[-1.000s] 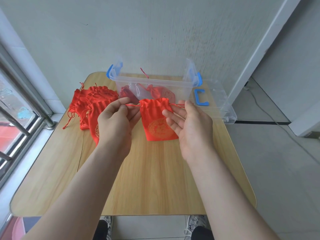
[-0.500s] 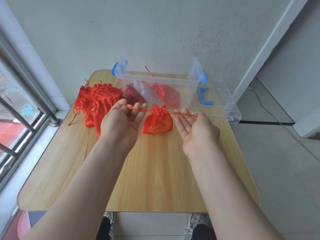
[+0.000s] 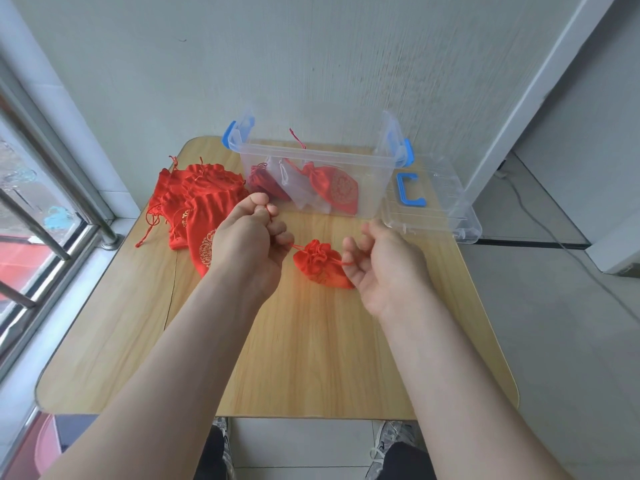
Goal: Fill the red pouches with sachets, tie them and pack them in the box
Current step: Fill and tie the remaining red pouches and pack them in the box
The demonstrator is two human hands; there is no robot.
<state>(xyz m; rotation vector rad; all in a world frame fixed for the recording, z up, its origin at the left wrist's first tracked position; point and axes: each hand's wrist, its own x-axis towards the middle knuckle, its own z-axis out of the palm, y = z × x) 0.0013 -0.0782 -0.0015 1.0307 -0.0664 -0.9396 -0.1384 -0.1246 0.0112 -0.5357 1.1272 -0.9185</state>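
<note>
Where the wooden table (image 3: 329,358) abuts the wall (image 3: 311,64), left hand (image 3: 249,244) and right hand (image 3: 381,268) pinch the drawstring (image 3: 298,247) of the pouch (image 3: 318,268) before the box (image 3: 311,154), its contents blurred.

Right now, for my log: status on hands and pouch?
Left hand, right hand pinching red drawstring ends. Small red fabric pouch cinched, on wooden table. Clear plastic box open behind.

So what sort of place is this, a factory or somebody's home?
Most likely a corner of a home or small room rather than a factory: a small wooden table pushed against a plain wall, a barred window on the left, and a bare grey floor.
</note>
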